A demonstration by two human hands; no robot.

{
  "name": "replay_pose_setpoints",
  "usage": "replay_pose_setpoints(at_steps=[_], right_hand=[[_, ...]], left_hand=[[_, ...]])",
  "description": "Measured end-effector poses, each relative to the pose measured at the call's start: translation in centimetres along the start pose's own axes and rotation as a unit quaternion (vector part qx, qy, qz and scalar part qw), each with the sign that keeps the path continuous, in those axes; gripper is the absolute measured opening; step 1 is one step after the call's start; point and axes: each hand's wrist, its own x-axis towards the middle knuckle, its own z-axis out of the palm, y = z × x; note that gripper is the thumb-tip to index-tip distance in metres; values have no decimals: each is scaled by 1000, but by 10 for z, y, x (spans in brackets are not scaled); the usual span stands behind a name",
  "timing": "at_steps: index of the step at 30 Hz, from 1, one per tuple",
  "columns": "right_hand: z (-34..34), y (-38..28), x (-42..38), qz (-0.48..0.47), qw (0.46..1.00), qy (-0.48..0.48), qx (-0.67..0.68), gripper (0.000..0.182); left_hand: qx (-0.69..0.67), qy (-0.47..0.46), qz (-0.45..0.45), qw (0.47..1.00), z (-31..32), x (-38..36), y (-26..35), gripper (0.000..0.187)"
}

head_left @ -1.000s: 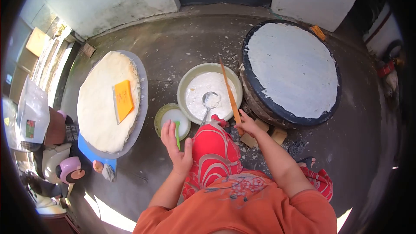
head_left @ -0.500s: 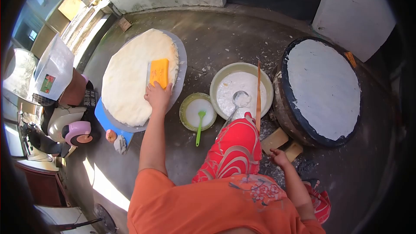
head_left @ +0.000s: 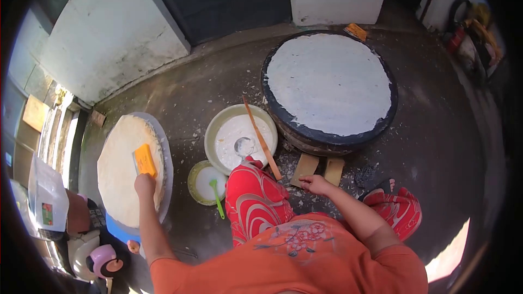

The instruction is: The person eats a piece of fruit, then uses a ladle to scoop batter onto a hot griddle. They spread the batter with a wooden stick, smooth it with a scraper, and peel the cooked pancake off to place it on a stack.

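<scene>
On the left, a stack of pale round flatbreads point(head_left: 122, 169) lies on a grey round board. My left hand point(head_left: 145, 183) is closed at the lower end of an orange scraper point(head_left: 144, 160), which rests over the stack's right part. My right hand point(head_left: 315, 184) is near the wooden blocks point(head_left: 305, 169) in front of the griddle, its fingers drawn together; what they hold, if anything, is too small to name. A white layer of batter point(head_left: 332, 84) covers the round black griddle point(head_left: 275, 110).
A large bowl of white batter point(head_left: 226, 142) holds a ladle, with a wooden stick point(head_left: 260, 136) across it. Beside it is a smaller bowl point(head_left: 197, 190) with a green spoon point(head_left: 217, 198). Another orange scraper point(head_left: 356, 31) lies behind the griddle. A scooter stands at lower left.
The view has turned right, so everything sits further left. My left hand has closed at the orange scraper, which is now tilted. My right hand's fingers have come together.
</scene>
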Motion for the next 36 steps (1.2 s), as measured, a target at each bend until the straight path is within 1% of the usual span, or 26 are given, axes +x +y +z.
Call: replay_pose_setpoints(at_steps=[2, 4, 5, 6, 7, 8, 9, 11, 13, 14, 16, 17, 18, 19, 20, 22, 23, 24, 25, 26, 27, 28, 29, 31, 35, 36], right_hand=[[-6, -11, -7, 7, 1000, 12, 19, 35], [-17, -29, -18, -29, 998, 33, -46, 36], [-20, -39, -24, -68, 993, 79, -63, 33], [-27, -59, -32, -86, 991, 94, -44, 32], [-32, -81, -41, -103, 988, 108, -24, 31], [-35, -101, -46, -164, 977, 135, 9, 31], [-37, -121, -51, -223, 960, 163, 42, 32], [-43, -168, -67, -339, 913, 225, 20, 51], [-52, -207, -85, -444, 803, 368, -148, 54], [-58, -214, -91, -441, 803, 372, -149, 54], [-70, -222, -98, -461, 665, 425, -406, 52], [-77, -214, -96, -470, 665, 393, -427, 43], [-85, -204, -96, -465, 666, 395, -430, 43], [-95, -192, -97, -393, 769, 318, -392, 38], [-106, -179, -98, -311, 855, 235, -343, 35], [-143, -149, -103, -180, 886, 365, -223, 33], [-170, -122, -96, -127, 879, 437, -145, 40], [-201, -89, -93, -126, 831, 530, -109, 43], [-236, -47, -88, -101, 814, 572, -10, 44], [-262, -21, -96, -45, 781, 621, 47, 41], [-289, 2, -107, 11, 762, 646, 46, 40], [-306, 17, -114, 67, 741, 667, 46, 39], [-311, 22, -116, 71, 741, 666, 43, 39], [-322, 27, -117, 219, 704, 675, -11, 36], [-329, 5, -115, 242, 711, 656, -68, 37], [-334, 10, -113, 207, 726, 652, -65, 37]], left_hand=[[22, 165, 34, 985, -9, -4, -5, 13], [-57, 231, -2, 971, -41, -5, -5, 15], [-109, 229, 2, 967, -65, -9, 2, 16], [-160, 223, 4, 962, -90, -16, 13, 17], [-243, 186, -7, 952, -116, -25, 30, 14], [-244, 185, 0, 952, -132, -33, 50, 14], [-273, 201, 76, 938, -145, -42, 70, 10], [-303, 220, 210, 903, -166, -64, 118, 7], [-310, 218, 315, 870, -189, -93, 175, 14], [-315, 211, 362, 851, -200, -107, 202, 18], [-329, 187, 461, 803, -212, -127, 240, 23], [-344, 170, 489, 783, -217, -136, 256, 27], [-359, 150, 516, 763, -219, -141, 266, 30], [-351, 144, 534, 756, -219, -140, 270, 40], [-354, 141, 537, 752, -219, -140, 272, 40], [-359, 155, 423, 817, -218, -141, 267, 48], [-366, 151, 413, 820, -206, -136, 260, 49], [-371, 154, 384, 831, -197, -135, 253, 46], [-363, 153, 366, 843, -188, -134, 248, 45], [-354, 153, 348, 854, -179, -134, 243, 44], [-358, 150, 349, 853, -170, -136, 240, 44], [-390, 124, 318, 855, -160, -139, 236, 41], [-421, 96, 284, 856, -153, -142, 235, 38], [-446, 84, 266, 850, -148, -147, 241, 38], [-462, 73, 246, 849, -144, -153, 256, 40], [-462, 68, 247, 849, -140, -154, 260, 40]])
